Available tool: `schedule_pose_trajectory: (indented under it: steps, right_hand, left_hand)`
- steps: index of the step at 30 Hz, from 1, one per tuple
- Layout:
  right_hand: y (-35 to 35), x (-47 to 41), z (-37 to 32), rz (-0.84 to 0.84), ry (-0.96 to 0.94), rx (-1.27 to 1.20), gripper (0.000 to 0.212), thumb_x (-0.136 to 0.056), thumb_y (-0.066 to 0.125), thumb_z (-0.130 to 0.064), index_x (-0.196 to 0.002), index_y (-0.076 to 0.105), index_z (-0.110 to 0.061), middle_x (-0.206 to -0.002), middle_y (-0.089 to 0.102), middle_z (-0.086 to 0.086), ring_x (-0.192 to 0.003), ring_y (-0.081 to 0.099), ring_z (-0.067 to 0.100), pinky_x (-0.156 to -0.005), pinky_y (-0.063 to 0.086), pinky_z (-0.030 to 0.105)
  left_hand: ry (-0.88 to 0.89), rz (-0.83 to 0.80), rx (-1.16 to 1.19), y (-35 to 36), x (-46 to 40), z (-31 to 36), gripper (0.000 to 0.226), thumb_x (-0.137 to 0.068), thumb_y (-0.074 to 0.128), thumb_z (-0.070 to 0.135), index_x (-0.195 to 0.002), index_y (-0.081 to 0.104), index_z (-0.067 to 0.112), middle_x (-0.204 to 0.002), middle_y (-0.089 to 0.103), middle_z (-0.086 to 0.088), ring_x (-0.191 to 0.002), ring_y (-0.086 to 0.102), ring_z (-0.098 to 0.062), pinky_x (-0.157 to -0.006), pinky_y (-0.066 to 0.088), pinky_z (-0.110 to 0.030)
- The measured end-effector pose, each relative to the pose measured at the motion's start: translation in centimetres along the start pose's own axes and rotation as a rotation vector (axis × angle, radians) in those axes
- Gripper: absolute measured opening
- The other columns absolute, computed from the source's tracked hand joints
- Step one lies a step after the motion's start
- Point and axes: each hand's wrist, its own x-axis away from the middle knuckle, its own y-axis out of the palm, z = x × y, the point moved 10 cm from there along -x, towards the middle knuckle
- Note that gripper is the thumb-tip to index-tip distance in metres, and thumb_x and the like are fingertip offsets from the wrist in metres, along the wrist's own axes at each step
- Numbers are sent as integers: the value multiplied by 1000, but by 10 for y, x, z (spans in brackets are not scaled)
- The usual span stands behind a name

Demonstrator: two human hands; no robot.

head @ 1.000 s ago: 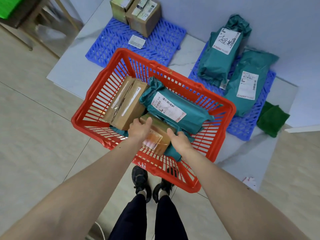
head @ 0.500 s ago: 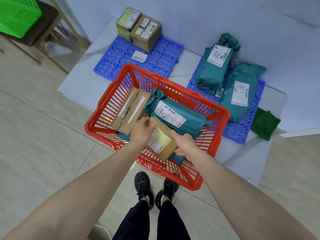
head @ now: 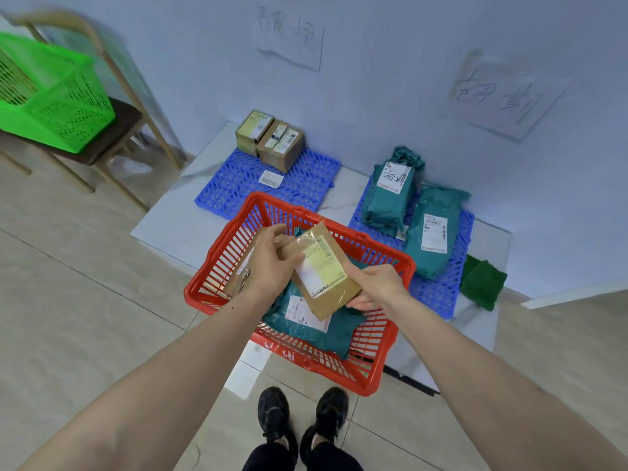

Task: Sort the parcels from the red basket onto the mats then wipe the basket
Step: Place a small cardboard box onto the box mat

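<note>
Black shoes (head: pixel 300 419) are seen nearest, on the tiled floor. Red basket (head: pixel 390 348): set on a low slab; a teal parcel (head: pixel 316 321) lies inside. Brown cardboard parcel (head: pixel 321 270): held above the basket, gripped by the left hand (head: pixel 268 266) at its upper edge and the right hand (head: pixel 375 285) at its lower corner, fingers curled round it. Beyond, two boxes (head: pixel 272 139) are placed on the left blue mat (head: pixel 238 185), two teal bags (head: pixel 414 212) on the right blue mat (head: pixel 438 294).

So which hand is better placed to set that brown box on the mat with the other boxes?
Probably the left hand: it grips the brown box on the side toward the left blue mat. The right hand holds the far side.
</note>
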Motion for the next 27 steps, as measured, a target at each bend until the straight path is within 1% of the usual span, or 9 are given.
schedule_pose_trajectory:
  steps: [4,10,13,15,18,20,23,25,27]
  right_hand:
    - [-18,11,-22,-1,-60,-73,31,-86,72,-44,-91,72,-14,-80,76,17,-72,76,30,-75,62,41]
    - [-32,17,-40,-2,-110,-63,23,-88,70,-42,-86,71,-19,-84,77,16,-72,76,29,-68,63,34]
    - [-31,18,-40,-22,-95,-104,31,-88,69,-44,-95,71,-13,-83,77,14,-73,76,28,-69,63,34]
    - [-30,18,-40,-42,-81,-140,35,-88,69,-44,-97,70,-10,-82,77,15,-74,76,28,-70,63,35]
    - [-29,19,-39,-63,-73,-168,38,-88,69,-45,-97,70,-7,-79,77,15,-73,76,27,-73,63,37]
    - [-31,19,-39,-61,-77,-178,39,-89,68,-44,-98,69,-6,-78,76,16,-73,76,27,-71,63,37]
    - [-33,18,-44,-74,-90,-194,39,-90,66,-46,-98,67,-7,-77,76,17,-73,76,26,-68,63,35]
    - [-34,17,-47,-91,-103,-201,43,-90,65,-47,-101,67,-6,-77,76,17,-74,76,26,-65,62,33]
    - [-30,14,-52,-115,-118,-198,45,-91,64,-48,-105,65,-5,-79,76,17,-75,76,26,-64,62,33]
  left_hand:
    - [112,42,-87,-9,2,30,46,-77,81,22,-120,66,18,-147,36,2,-130,42,-10,-110,38,-31]
    - [85,-15,72,-7,6,42,36,-79,80,17,-113,70,21,-144,34,4,-119,47,-7,-98,45,-24]
    - [22,-48,201,-1,3,39,36,-81,78,22,-113,70,35,-145,37,-4,-132,41,-16,-104,42,-33]
    - [-39,-120,392,11,4,39,35,-89,68,11,-122,65,24,-126,58,-7,-110,61,-15,-87,55,-27]
    - [-60,-199,480,26,9,50,42,-96,55,2,-135,51,17,-112,63,-5,-81,67,-4,-65,54,-18]
    - [-74,-195,509,30,6,49,57,-97,55,3,-143,39,31,-113,63,-3,-82,68,-2,-63,54,-17]
    - [-107,-124,546,29,1,49,81,-94,62,10,-153,14,39,-133,54,2,-108,62,-12,-72,56,-25]
    - [-132,-80,551,30,2,49,76,-94,63,14,-153,17,27,-136,51,2,-109,61,-12,-73,56,-23]
    - [-151,-70,559,36,4,47,62,-93,64,16,-145,30,22,-124,59,-1,-95,66,-9,-70,58,-23]
